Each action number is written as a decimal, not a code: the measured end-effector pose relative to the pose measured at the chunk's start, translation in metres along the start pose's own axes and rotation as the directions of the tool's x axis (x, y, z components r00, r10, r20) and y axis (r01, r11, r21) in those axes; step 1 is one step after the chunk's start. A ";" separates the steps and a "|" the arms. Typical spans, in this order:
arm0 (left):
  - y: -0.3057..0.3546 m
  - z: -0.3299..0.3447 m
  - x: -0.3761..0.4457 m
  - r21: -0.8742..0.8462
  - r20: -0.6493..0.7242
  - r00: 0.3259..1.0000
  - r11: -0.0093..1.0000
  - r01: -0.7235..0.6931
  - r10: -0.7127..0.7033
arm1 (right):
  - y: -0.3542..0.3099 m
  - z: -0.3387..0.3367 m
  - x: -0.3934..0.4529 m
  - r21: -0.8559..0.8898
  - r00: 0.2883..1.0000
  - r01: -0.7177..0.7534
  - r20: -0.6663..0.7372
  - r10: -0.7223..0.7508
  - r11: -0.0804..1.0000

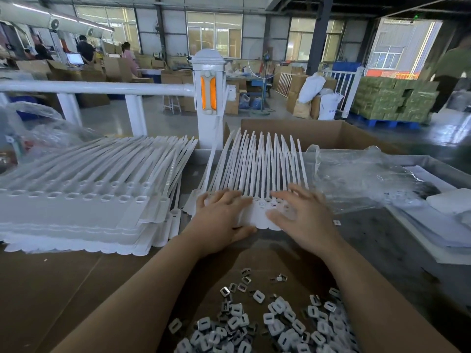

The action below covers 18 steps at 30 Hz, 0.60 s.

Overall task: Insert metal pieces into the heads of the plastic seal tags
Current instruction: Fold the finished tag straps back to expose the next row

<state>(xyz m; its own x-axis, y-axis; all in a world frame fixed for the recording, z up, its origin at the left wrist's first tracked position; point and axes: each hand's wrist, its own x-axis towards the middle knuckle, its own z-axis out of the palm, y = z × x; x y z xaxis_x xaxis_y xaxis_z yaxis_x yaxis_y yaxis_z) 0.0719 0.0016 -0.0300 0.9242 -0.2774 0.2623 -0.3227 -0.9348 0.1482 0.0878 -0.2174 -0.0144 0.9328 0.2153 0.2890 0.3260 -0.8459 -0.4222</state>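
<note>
A strip of white plastic seal tags (257, 174) lies in front of me, tails fanned away, heads in a row near my hands. My left hand (221, 220) lies on the strip's left end, fingers spread over the heads and thumb at the near edge. My right hand (303, 220) rests flat on the right end, fingers straight and spread. Between them, a few heads (262, 206) show slots. A heap of small metal pieces (267, 324) with white inserts lies on the cardboard close to me, between my forearms.
A tall stack of white tag strips (76, 200) fills the left of the table. Clear plastic bags (362, 179) and white sheets (433, 225) lie at the right. An open cardboard box (318, 133) and a white railing post (209, 98) stand behind.
</note>
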 end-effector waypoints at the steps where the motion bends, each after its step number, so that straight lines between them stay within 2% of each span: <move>1: 0.001 0.000 0.000 -0.008 0.002 1.000 1.000 -0.015 0.015 | 0.000 0.001 -0.001 -0.019 0.995 0.024 0.092 -0.022 1.000; 3: 0.003 0.000 0.000 -0.010 -0.005 0.999 0.999 -0.042 0.042 | 0.002 0.004 -0.002 -0.073 0.979 0.057 0.202 -0.041 0.996; 7: 0.003 -0.003 -0.001 -0.042 -0.048 0.998 0.998 -0.050 0.048 | 0.004 0.005 0.001 -0.140 0.982 0.080 0.183 -0.054 0.987; 9: 0.005 -0.004 0.000 -0.065 -0.142 0.989 0.997 0.029 -0.039 | 0.005 0.007 0.002 -0.142 0.983 0.077 0.177 -0.052 0.987; 10: 0.007 -0.004 0.001 -0.098 -0.214 0.968 0.988 0.115 -0.134 | 0.006 0.009 0.002 -0.136 0.983 0.071 0.179 -0.046 0.988; 12: 0.006 -0.006 0.006 -0.253 -0.303 0.864 0.908 0.335 -0.403 | 0.007 0.011 0.003 -0.128 0.981 0.052 0.193 -0.027 0.990; 14: -0.001 -0.011 0.011 -0.534 -0.171 0.761 0.707 0.463 -0.626 | 0.007 0.012 0.005 -0.146 0.979 0.040 0.203 -0.010 0.989; 15: -0.004 -0.012 0.011 -0.647 -0.084 0.750 0.609 0.459 -0.655 | 0.007 0.012 0.005 -0.156 0.979 0.038 0.204 -0.006 0.987; 16: -0.006 -0.012 0.011 -0.706 -0.045 0.763 0.561 0.433 -0.645 | 0.007 0.012 0.005 -0.161 0.979 0.036 0.204 -0.002 0.986; 18: -0.004 -0.013 0.007 -0.705 -0.110 0.779 0.601 0.377 -0.617 | 0.007 0.012 0.005 -0.164 0.979 0.030 0.204 0.004 0.986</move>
<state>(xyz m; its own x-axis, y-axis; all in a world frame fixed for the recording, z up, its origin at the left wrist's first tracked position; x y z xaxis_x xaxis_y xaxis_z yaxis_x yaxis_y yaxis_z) 0.0773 0.0058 -0.0162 0.8969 0.3851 0.2174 0.0106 -0.5103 0.8599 0.0965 -0.2168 -0.0259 0.9460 0.3063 0.1061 0.3239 -0.9076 -0.2671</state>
